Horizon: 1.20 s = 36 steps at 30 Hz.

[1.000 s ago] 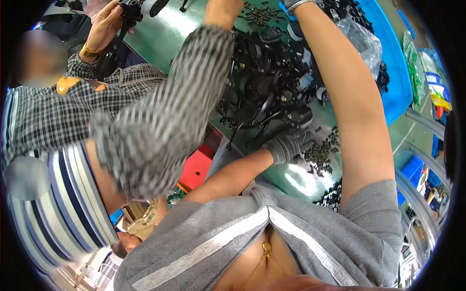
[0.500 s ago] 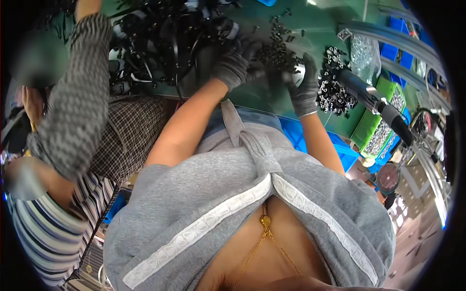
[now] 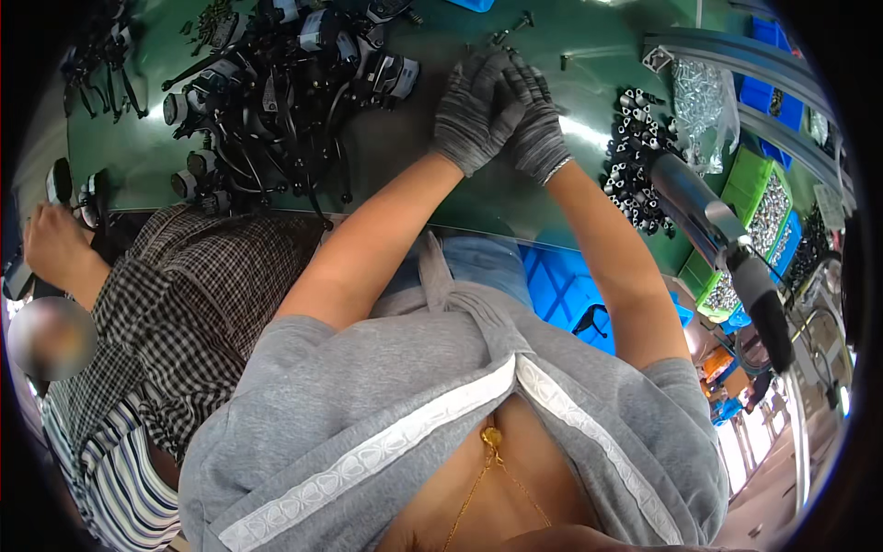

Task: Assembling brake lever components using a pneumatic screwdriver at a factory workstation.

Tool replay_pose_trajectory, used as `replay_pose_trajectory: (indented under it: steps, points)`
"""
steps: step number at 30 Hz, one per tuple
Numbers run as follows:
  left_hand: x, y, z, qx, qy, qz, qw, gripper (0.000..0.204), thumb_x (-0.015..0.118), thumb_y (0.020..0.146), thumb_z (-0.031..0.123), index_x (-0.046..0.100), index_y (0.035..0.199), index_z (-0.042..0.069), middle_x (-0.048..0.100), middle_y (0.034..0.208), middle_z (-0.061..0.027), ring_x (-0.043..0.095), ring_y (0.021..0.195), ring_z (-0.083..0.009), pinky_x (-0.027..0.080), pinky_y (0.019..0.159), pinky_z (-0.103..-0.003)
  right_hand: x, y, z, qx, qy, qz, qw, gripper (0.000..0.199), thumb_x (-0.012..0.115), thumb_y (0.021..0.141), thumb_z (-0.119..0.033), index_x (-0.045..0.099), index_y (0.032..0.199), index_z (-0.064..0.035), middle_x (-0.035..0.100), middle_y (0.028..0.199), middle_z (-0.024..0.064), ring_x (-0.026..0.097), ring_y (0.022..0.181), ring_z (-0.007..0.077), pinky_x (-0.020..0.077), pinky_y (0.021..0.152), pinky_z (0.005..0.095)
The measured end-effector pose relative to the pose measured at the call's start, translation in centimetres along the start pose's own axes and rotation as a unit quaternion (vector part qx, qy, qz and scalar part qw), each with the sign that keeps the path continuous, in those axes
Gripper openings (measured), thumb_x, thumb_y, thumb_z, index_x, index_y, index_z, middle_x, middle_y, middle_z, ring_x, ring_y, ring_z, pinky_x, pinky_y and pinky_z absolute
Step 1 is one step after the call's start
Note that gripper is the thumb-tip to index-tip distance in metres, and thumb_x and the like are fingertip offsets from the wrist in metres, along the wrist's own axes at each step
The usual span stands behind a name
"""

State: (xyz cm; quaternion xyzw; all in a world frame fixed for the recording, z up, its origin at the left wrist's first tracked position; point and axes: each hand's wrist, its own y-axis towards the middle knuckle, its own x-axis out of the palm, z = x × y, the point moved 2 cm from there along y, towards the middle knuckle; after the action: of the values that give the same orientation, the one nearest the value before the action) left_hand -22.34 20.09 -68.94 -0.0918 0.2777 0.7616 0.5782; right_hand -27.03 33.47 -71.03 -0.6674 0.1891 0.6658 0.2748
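Note:
Both my hands wear grey knit gloves and meet over the green table (image 3: pixel 147 156). My left hand (image 3: pixel 471 109) and my right hand (image 3: pixel 535 129) are pressed close together, fingers curled around something small that the gloves hide. A small dark screw-like part (image 3: pixel 508 32) lies on the mat just beyond my fingertips. A heap of black plastic parts with cables (image 3: pixel 276 101) lies to the left of my hands.
A cluster of small black and silver cylinders (image 3: pixel 635 147) sits right of my hands, beside a clear bag of metal bits (image 3: pixel 699 106). A hanging power tool (image 3: pixel 717 230) and green bins of screws (image 3: pixel 763 198) stand at right. A co-worker's hand (image 3: pixel 55 244) rests at the table's left edge.
The view has swung down and left. My hands, apart a second ago among the black parts, have come together in front of me over the mat.

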Motion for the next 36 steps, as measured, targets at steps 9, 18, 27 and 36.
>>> replay_pose_trajectory:
  steps: [9,18,27,36]
  points:
    - [-0.5,-0.1,-0.9,-0.194,-0.29,0.031,0.937,0.043,0.064,0.092,0.026,0.059,0.128,0.004,0.063,0.12,-0.0126,0.059,0.111,-0.0258,0.044,0.101,-0.038,-2.6,1.5,-1.7,-0.018,0.131,0.089,0.987,0.066,0.069,0.076,-0.039,0.056,0.137,-0.0165,0.049,0.145,0.0116,0.047,0.132,0.035,0.0361,0.11,0.0521]
    - [-0.5,1.1,0.1,-0.306,-0.504,0.226,0.776,0.023,0.059,0.1,0.023,0.063,0.113,0.004,0.065,0.107,-0.0046,0.058,0.097,-0.0138,0.047,0.089,-0.032,-3.4,3.4,-2.3,-0.016,0.101,0.027,0.994,0.048,0.067,0.082,-0.033,0.061,0.126,-0.0149,0.058,0.131,0.0136,0.057,0.116,0.0357,0.0508,0.088,0.0501]
    - [0.5,4.1,1.5,-0.394,-0.516,0.326,0.687,0.016,0.065,0.094,0.015,0.066,0.108,0.008,0.068,0.101,-0.004,0.062,0.09,-0.0158,0.051,0.082,-0.031,-2.2,3.7,-1.1,0.069,0.154,0.008,0.986,0.039,0.061,0.09,-0.032,0.061,0.125,-0.0145,0.064,0.12,0.0167,0.065,0.105,0.0368,0.0545,0.086,0.0471]
    - [-4.5,1.7,0.1,-0.278,-0.362,0.1,0.884,0.04,0.069,0.09,0.035,0.065,0.122,0.012,0.066,0.118,-0.0072,0.057,0.115,-0.0245,0.045,0.101,-0.041,-6.1,3.6,1.2,0.116,0.286,0.011,0.951,0.036,0.072,0.085,-0.034,0.068,0.116,-0.0167,0.073,0.103,0.0131,0.07,0.094,0.0355,0.0569,0.082,0.0421]
